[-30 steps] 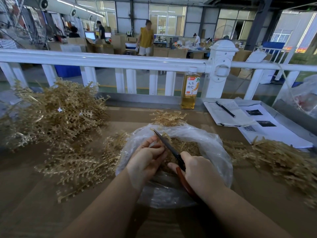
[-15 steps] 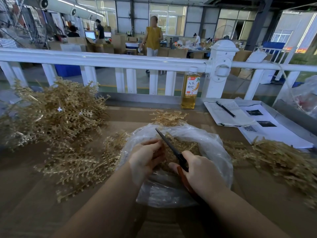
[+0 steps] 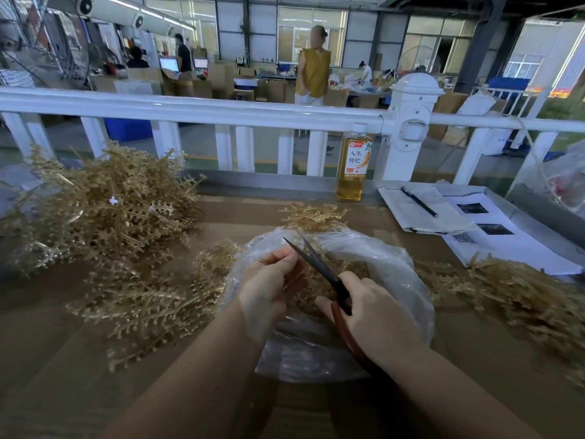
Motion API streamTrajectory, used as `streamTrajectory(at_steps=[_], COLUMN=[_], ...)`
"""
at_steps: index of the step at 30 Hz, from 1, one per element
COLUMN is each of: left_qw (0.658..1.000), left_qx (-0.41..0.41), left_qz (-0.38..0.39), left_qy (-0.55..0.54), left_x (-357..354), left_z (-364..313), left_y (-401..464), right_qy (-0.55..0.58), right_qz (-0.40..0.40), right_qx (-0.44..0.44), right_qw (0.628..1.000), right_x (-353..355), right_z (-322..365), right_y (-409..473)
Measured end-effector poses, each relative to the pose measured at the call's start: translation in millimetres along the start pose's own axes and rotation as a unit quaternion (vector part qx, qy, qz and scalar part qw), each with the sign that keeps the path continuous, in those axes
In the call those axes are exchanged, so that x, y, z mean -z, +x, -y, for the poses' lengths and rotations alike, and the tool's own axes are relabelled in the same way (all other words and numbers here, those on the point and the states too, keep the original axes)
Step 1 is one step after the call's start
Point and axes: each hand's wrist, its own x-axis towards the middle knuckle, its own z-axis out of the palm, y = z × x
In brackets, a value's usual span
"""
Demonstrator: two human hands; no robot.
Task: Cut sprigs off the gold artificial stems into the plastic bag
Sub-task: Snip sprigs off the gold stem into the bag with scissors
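Note:
A clear plastic bag (image 3: 395,267) lies open on the brown table, with cut gold sprigs (image 3: 319,280) inside. My left hand (image 3: 269,286) pinches a thin gold stem over the bag's mouth. My right hand (image 3: 370,315) grips the red-handled scissors (image 3: 319,267), whose dark blades stand slightly apart beside my left fingertips. A big heap of gold artificial stems (image 3: 104,210) sits at the left, with looser stems (image 3: 145,299) spread in front of it.
Trimmed gold stalks (image 3: 522,296) pile up at the right. A small gold clump (image 3: 311,217) lies behind the bag. A tea bottle (image 3: 354,166) stands by the white railing (image 3: 221,110). Papers with a pen (image 3: 421,204) lie at the back right.
The scissor blades have opened a little and shifted up toward my left fingertips. My left hand has risen slightly with the stem. A person beyond the railing has walked right.

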Motion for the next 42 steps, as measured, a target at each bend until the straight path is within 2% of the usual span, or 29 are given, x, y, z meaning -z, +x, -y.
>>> streamTrajectory(at_steps=[6, 21, 32, 42], left_qw=[1.000, 0.999, 0.999, 0.994], left_qx=[0.009, 0.044, 0.036, 0.012], left_qz=[-0.010, 0.000, -0.001, -0.033], left_qy=[-0.015, -0.014, 0.035, 0.107], left_x=[-2.4, -1.0, 1.2, 1.2], left_z=[3.1, 6.8, 6.0, 5.2], left_y=[-0.1, -0.5, 3.1, 6.3], right_qy=[-0.038, -0.006, -0.057, -0.049], right_qz=[0.002, 0.011, 0.014, 0.021], right_qx=[0.014, 0.034, 0.032, 0.033], right_qw=[0.999, 0.999, 0.998, 0.998], right_x=[-0.9, -2.0, -1.9, -0.9], right_z=[1.4, 4.5, 1.2, 2.1], right_y=[-1.3, 5.4, 4.6, 2.7])
